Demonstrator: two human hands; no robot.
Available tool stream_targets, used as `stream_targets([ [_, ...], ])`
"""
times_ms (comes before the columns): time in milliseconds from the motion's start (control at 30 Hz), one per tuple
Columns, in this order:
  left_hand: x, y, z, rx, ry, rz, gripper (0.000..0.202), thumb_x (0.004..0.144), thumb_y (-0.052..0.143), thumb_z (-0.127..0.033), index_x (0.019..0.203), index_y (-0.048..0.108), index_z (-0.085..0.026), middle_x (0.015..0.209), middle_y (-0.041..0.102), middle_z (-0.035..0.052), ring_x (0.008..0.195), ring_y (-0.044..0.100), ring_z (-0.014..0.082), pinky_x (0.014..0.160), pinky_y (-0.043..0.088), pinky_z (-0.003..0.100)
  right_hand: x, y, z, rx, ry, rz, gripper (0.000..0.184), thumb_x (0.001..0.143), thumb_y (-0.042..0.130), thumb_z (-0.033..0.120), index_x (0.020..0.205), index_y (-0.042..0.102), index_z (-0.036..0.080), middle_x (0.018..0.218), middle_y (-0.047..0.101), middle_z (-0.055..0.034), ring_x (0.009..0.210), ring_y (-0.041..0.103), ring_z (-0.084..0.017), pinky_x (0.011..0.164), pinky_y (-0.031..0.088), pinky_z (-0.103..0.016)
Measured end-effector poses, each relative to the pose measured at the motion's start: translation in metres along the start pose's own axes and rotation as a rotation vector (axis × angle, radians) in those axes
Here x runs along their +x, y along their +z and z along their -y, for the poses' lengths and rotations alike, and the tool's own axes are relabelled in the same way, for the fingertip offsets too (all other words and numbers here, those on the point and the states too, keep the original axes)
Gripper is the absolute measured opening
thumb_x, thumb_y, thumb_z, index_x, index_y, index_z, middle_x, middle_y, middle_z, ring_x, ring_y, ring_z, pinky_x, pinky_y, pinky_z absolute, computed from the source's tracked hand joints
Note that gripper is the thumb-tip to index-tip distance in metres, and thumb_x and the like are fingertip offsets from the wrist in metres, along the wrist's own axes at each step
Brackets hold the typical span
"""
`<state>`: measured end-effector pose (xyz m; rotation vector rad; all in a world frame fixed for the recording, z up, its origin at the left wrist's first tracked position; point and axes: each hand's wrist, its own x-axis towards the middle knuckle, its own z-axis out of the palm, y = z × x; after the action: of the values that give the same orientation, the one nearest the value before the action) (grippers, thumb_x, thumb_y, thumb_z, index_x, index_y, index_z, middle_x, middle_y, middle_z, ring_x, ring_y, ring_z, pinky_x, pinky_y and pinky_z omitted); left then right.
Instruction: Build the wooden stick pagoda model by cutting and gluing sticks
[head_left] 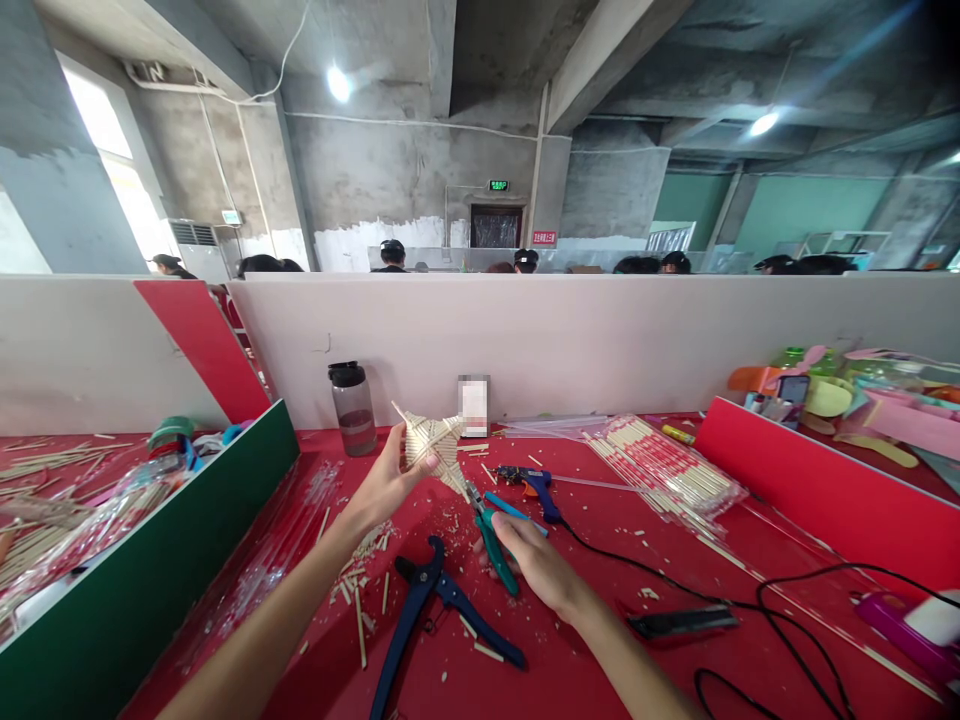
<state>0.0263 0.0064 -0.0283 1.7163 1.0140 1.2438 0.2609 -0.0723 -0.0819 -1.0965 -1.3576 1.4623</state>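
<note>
Raised over the red table, a fan-like piece built of pale thin wooden sticks (435, 445) is pinched between the thumb and fingers of my left hand (401, 468). My right hand (529, 555) is wrapped round green-handled cutting pliers (491, 548). The jaws of the pliers meet the lower right tip of the stick piece; whether they are closed on a stick I cannot tell. Below my hands lies a dark blue ratchet-style cutter (442, 590). A blue glue gun (536, 483) rests just beyond the pliers, beside a light blue stick-like tool (514, 512).
A water bottle (352, 412) and a small white card (474, 408) stand by the white partition (562, 340). Bagged sticks (667, 460) lie right, near a black cable (645, 568) and a black knife-like tool (682, 622). Green (172, 560) and red (825, 490) dividers flank the table.
</note>
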Motion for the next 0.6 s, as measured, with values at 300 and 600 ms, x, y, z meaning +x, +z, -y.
stream_targets([
  [300,-0.0012,-0.0004,-0.0025,0.01,0.004,0.014,0.067,0.085,0.069,-0.046,0.141,0.042,-0.02,0.137,0.059,0.0121,0.128,0.054,0.0336,0.108,0.043,0.049,0.0012,-0.0013,-0.0025,-0.031,-0.015,-0.01,0.052,0.089,0.051,0.07,0.086,0.068,0.021,0.089,0.071,-0.0064,0.076,0.067,-0.022,0.066,0.053,-0.034],
  [600,-0.0002,0.0008,0.0022,0.001,0.018,-0.007,0.068,0.082,0.071,-0.046,0.139,0.044,-0.02,0.134,0.06,0.0123,0.126,0.056,0.0345,0.105,0.045,0.049,0.0011,0.0006,-0.0049,-0.099,-0.025,-0.031,0.053,0.091,0.044,0.071,0.082,0.063,0.022,0.076,0.068,-0.0036,0.065,0.064,-0.019,0.057,0.049,-0.03],
])
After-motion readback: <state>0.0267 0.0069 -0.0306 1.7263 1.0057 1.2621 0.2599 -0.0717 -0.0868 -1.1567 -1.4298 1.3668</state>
